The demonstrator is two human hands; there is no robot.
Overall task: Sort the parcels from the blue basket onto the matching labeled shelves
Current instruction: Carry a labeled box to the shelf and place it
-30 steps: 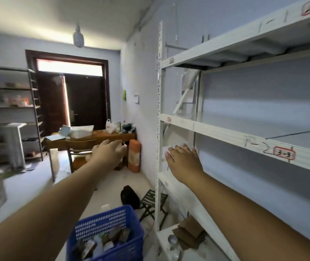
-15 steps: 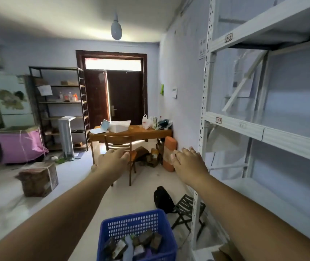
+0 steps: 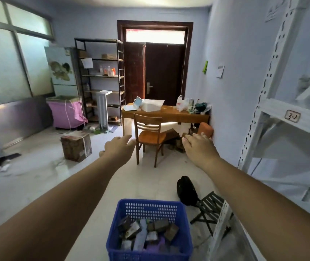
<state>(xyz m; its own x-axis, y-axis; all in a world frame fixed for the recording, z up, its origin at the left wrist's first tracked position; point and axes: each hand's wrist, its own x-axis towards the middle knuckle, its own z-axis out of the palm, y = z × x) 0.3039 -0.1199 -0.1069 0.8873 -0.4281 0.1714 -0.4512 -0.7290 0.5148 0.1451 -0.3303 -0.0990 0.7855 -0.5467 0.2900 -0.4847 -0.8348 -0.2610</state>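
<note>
Above the blue basket, the left hand and right hand hover released and empty, so reaching down for a parcel, its label probably unreadable, comes next.

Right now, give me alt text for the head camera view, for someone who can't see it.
Two bare arms stretch forward, left hand and right hand open and empty, above a blue basket of parcels on the floor. A white shelf labeled 3-2 stands at right; a desk and chair sit ahead by a dark door.

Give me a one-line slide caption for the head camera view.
Both empty hands, left hand and right hand, reach forward above the blue basket of parcels, beside shelf 3-2.
</note>
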